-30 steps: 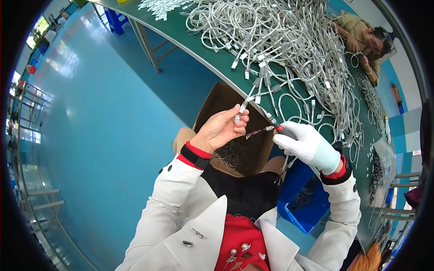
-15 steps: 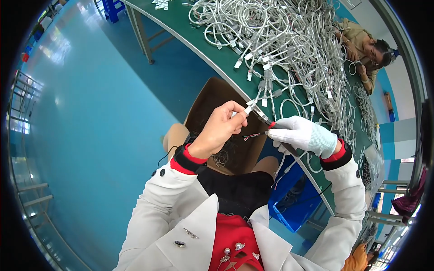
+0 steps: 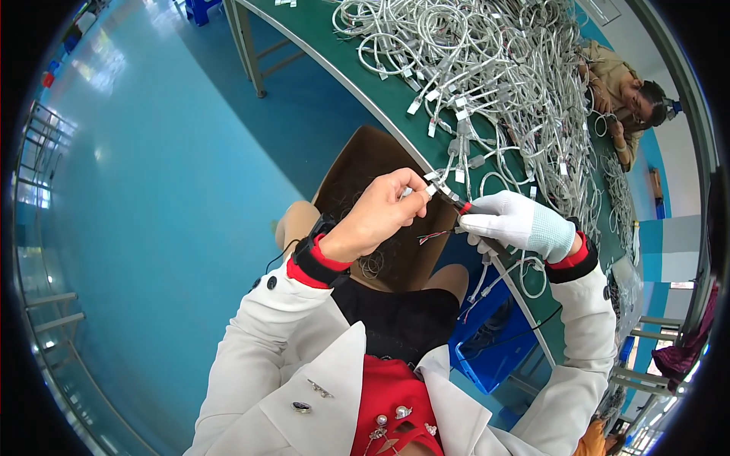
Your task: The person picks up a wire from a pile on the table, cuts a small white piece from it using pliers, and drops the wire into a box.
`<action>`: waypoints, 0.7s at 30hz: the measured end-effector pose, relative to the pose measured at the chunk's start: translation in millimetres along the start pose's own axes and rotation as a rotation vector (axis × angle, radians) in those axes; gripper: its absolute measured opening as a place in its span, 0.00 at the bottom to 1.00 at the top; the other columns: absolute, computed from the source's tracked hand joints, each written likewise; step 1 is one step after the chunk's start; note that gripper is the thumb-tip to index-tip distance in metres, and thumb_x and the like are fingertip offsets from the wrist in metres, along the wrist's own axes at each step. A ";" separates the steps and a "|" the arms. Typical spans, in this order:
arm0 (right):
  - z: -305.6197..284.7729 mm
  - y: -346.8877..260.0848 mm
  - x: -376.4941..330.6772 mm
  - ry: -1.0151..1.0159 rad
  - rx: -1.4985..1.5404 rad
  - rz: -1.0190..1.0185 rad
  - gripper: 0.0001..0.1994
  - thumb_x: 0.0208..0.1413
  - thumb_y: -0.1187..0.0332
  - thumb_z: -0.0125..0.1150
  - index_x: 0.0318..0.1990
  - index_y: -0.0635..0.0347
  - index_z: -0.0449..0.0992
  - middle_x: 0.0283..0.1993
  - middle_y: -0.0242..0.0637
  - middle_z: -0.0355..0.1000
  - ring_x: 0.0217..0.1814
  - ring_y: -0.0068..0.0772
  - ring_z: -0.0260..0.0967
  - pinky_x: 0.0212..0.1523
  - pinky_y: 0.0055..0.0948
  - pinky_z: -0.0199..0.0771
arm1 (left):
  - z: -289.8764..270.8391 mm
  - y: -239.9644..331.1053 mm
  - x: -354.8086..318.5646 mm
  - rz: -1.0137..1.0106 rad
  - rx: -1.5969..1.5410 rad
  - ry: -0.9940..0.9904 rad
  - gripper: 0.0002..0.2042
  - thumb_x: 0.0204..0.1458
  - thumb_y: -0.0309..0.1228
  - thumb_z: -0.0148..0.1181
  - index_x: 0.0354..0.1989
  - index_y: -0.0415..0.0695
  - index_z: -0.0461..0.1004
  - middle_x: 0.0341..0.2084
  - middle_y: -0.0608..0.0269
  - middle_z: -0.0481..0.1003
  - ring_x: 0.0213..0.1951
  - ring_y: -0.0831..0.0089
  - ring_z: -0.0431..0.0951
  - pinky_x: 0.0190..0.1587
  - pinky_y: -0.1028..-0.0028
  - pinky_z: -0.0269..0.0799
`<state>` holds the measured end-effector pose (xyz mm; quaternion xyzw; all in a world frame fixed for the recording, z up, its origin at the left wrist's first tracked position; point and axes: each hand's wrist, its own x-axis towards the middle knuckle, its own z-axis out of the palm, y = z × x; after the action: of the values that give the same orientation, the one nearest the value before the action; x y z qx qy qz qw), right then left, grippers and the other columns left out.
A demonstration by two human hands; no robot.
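Bare, my left hand (image 3: 380, 214) pinches the white-tagged end of a clear-jacketed cable (image 3: 431, 189) at the table's edge. My right hand (image 3: 521, 226), in a white glove, is closed around a pair of pliers (image 3: 451, 197) with red and dark handles. The metal jaws point up and left, right beside the pinched cable end; whether they bite on it I cannot tell. Loose coloured wire ends (image 3: 432, 238) stick out below the gloved fingers, and cable lengths (image 3: 480, 283) hang beneath that hand.
A large heap of clear cables (image 3: 487, 76) covers much of the green table (image 3: 315, 24). Below its edge are a cardboard box (image 3: 342, 166) with wire scraps and a blue bin (image 3: 498, 371). Across the table, another person (image 3: 610, 80) handles cables.
The whole view has shifted slightly, so table and heap sit a little further right. Both hands keep their grips, with the pliers still beside the cable end.
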<state>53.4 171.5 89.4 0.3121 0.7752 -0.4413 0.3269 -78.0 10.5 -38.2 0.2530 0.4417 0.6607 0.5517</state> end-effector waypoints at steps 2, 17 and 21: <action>-1.9 -1.2 0.6 -0.006 -0.002 -0.006 0.18 0.61 0.56 0.58 0.39 0.67 0.75 0.29 0.33 0.74 0.26 0.22 0.73 0.26 0.22 0.73 | -0.5 0.8 0.6 0.000 0.021 0.000 0.04 0.59 0.27 0.53 0.37 0.39 0.68 0.26 0.67 0.70 0.26 0.86 0.63 0.28 0.83 0.58; -8.2 3.6 2.0 -0.030 0.029 -0.016 0.18 0.62 0.55 0.57 0.44 0.64 0.77 0.32 0.32 0.76 0.30 0.20 0.74 0.32 0.21 0.75 | -2.0 9.5 1.4 -0.011 0.051 -0.034 0.04 0.58 0.27 0.53 0.37 0.40 0.69 0.26 0.69 0.69 0.28 0.86 0.65 0.30 0.83 0.60; -8.7 2.5 0.8 -0.025 0.052 -0.019 0.18 0.62 0.54 0.56 0.45 0.63 0.77 0.32 0.31 0.76 0.31 0.20 0.74 0.33 0.21 0.74 | -2.7 9.3 1.6 -0.001 0.072 -0.043 0.04 0.58 0.27 0.53 0.36 0.40 0.69 0.26 0.69 0.69 0.28 0.86 0.65 0.30 0.83 0.60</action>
<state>52.9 180.4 91.0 0.3076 0.7624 -0.4681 0.3242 -85.3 11.2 -31.8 0.2865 0.4534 0.6386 0.5519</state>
